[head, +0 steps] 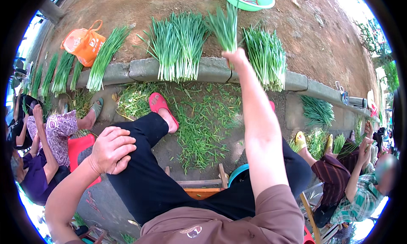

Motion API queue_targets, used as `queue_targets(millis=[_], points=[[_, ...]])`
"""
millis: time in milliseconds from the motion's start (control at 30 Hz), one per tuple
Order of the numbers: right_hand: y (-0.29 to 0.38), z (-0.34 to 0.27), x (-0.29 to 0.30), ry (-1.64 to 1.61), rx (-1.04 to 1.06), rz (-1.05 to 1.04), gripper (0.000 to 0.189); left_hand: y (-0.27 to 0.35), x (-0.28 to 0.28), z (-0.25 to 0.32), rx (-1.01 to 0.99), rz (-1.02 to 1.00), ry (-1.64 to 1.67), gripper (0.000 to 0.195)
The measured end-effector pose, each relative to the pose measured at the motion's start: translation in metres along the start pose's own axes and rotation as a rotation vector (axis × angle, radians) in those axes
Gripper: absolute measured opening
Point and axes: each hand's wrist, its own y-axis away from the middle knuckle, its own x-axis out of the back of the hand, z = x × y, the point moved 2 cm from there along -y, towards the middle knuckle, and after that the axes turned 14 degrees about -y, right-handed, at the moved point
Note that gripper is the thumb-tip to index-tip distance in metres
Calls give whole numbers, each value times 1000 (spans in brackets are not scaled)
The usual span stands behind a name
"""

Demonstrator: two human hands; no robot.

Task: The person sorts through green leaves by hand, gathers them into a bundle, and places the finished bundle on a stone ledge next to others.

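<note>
My right hand (pixel 237 57) reaches out over the stone kerb and grips a bunch of green chives (pixel 225 30) near its pale stem ends. The leaves point away from me and look slightly blurred. To its left a broad pile of chives (pixel 181 46) lies across the kerb (pixel 144 70), stems toward me. On its right lies another thick pile of chives (pixel 266 57), also across the kerb. My left hand (pixel 113 149) rests on my left knee, fingers a little apart, with nothing in it.
Cut green trimmings (pixel 200 126) litter the ground between my feet. A light green basin (pixel 251 0) stands on the soil beyond the kerb. An orange bag (pixel 84 43) sits at the left near more chives (pixel 108 57). People sit close on both sides, one in a plaid shirt (pixel 356 196).
</note>
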Motion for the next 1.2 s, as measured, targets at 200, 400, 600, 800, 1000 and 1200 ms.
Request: queue_targets(millis=[200, 400, 600, 800, 1000, 1200], points=[[2, 77, -17, 119, -231, -23, 32, 6, 1, -4, 31, -17, -3, 23], [3, 21, -14, 216, -93, 147, 60, 7, -2, -5, 48, -43, 7, 23], [-6, 52, -15, 231, -152, 89, 56, 1, -1, -5, 33, -39, 16, 22], [5, 74, -29, 55, -134, 41, 42, 2, -2, -6, 37, -43, 16, 22], [4, 82, -30, -10, -95, -52, 52, -1, -1, -6, 31, -39, 32, 21], [2, 91, -27, 62, -80, 52, 85, -2, -1, -5, 33, -33, 32, 22]])
